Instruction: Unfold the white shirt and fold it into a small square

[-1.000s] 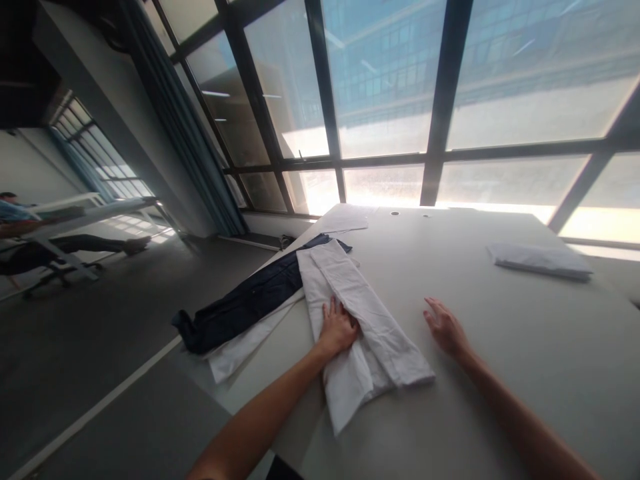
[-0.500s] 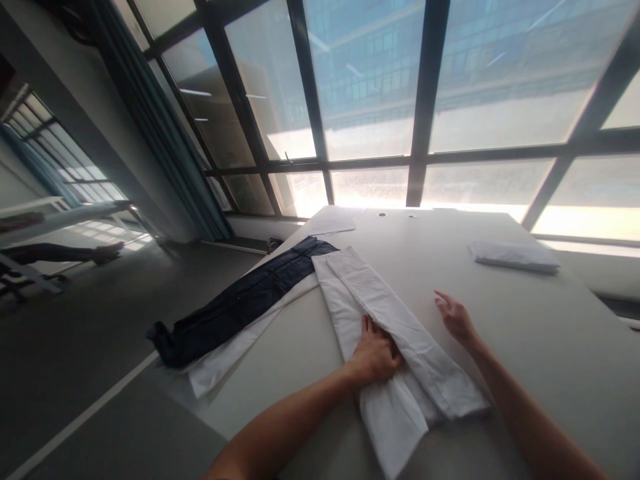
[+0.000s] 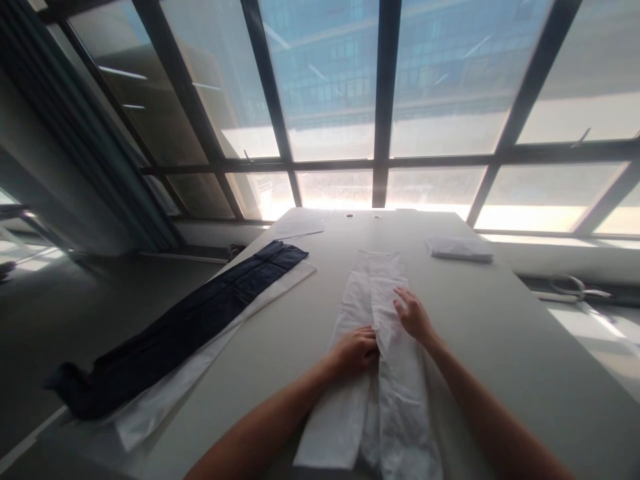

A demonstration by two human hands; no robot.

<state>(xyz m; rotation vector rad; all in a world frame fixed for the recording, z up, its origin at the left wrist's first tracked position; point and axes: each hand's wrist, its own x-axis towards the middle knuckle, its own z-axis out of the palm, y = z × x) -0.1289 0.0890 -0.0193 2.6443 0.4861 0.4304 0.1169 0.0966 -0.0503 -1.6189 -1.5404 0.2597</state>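
White trousers (image 3: pixel 400 393) lie lengthwise on the white table (image 3: pixel 500 353), their two legs spread slightly apart at the near end. My left hand (image 3: pixel 354 350) rests on the middle of the white cloth, its fingertips at the fold between the legs; whether the fingers pinch the cloth is hidden. My right hand (image 3: pixel 413 315) is over the right edge of the trousers, fingers apart and holding nothing.
Dark trousers (image 3: pixel 200 313) lie over a white garment (image 3: pixel 175 393) along the table's left side, hanging past its edge. A folded white cloth (image 3: pixel 460 249) lies at the back right. Large windows stand behind the table.
The view has turned to the right. The white trousers, slanted before, now lie nearly straight away from me. My right hand has come from beside the trousers to over them.
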